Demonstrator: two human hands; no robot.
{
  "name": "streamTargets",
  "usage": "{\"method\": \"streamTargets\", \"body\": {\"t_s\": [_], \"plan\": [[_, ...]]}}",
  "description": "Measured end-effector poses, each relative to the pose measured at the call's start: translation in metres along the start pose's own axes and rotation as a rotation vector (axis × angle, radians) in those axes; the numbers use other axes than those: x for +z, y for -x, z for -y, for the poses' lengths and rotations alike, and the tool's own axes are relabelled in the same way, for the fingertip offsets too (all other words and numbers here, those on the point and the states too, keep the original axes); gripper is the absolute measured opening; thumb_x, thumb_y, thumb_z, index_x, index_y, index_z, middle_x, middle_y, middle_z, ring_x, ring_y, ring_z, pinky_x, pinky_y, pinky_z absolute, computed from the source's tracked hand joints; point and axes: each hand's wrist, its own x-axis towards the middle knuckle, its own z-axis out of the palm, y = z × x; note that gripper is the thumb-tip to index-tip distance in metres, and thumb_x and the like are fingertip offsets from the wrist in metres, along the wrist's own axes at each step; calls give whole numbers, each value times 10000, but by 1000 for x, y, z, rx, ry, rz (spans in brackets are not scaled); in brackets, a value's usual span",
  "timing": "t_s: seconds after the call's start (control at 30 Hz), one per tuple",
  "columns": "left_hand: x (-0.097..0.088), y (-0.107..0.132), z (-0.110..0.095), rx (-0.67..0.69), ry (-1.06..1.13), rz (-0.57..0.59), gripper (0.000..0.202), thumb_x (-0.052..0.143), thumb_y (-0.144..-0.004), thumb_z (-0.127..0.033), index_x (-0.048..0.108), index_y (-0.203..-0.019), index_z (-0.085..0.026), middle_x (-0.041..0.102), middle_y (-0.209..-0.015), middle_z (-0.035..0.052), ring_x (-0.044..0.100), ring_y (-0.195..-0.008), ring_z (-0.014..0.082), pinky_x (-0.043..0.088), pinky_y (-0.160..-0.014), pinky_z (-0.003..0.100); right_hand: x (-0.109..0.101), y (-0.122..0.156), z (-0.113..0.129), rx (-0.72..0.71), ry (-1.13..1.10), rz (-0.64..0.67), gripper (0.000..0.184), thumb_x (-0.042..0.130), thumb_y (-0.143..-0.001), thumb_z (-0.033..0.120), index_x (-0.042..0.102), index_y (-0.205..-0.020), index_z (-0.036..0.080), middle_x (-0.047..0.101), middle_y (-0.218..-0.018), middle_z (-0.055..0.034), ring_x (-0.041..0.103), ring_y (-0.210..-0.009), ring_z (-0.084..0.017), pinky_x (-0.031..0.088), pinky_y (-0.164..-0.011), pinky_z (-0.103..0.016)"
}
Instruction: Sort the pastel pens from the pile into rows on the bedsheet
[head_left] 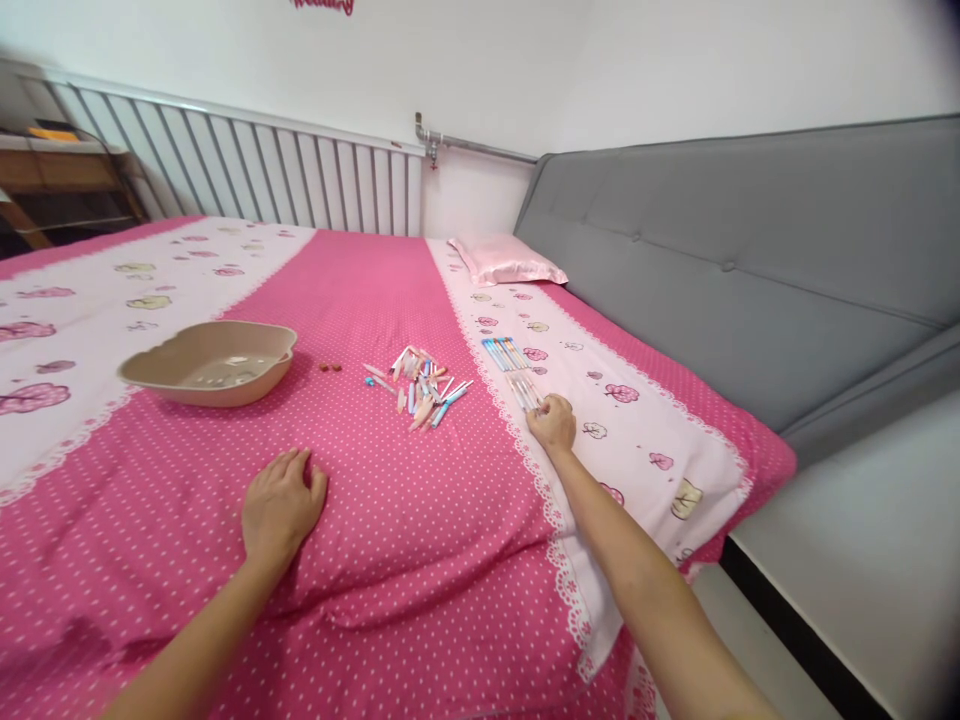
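Note:
My left hand (pixel 283 505) lies palm down on the pink dotted bedspread, fingers stretched out and holding nothing. On the white printed strip to the right, my right hand (pixel 553 422) has its fingers closed at the near end of a row of pale pens (pixel 521 390). It seems to pinch a pen there, though the fingertips are partly hidden. Just beyond that row, several blue pens (pixel 504 353) lie side by side. A loose heap of mixed pens (pixel 426 385) is spread on the pink cloth between my hands.
A beige plastic basin (pixel 210 392) stands left of the heap. Two small brown objects (pixel 330 367) lie beside it. A pink pillow (pixel 506 262) rests at the far side, against the grey padded headboard (pixel 712 230). A white radiator (pixel 262 165) runs along the wall.

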Motion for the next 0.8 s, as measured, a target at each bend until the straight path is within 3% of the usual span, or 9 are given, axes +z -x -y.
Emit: {"method": "streamTargets", "body": {"t_s": [0.57, 0.8], "plan": [[2, 1, 1, 7, 1, -10, 567, 276, -880, -373, 613, -1188, -37, 624, -1217, 167, 546, -1156, 271, 351, -1058, 365, 5, 1, -2, 16, -35, -83, 51, 562, -680, 251, 550, -668, 203, 606, -1090, -106, 517, -1021, -251, 415, -876, -356], [2, 1, 2, 11, 13, -24, 560, 281, -884, -366, 618, -1181, -32, 630, -1205, 172, 550, -1147, 276, 358, -1053, 371, 7, 0, -5, -1, -73, -117, 67, 558, -698, 258, 541, -663, 204, 631, -969, -94, 533, -950, -245, 420, -852, -354]]}}
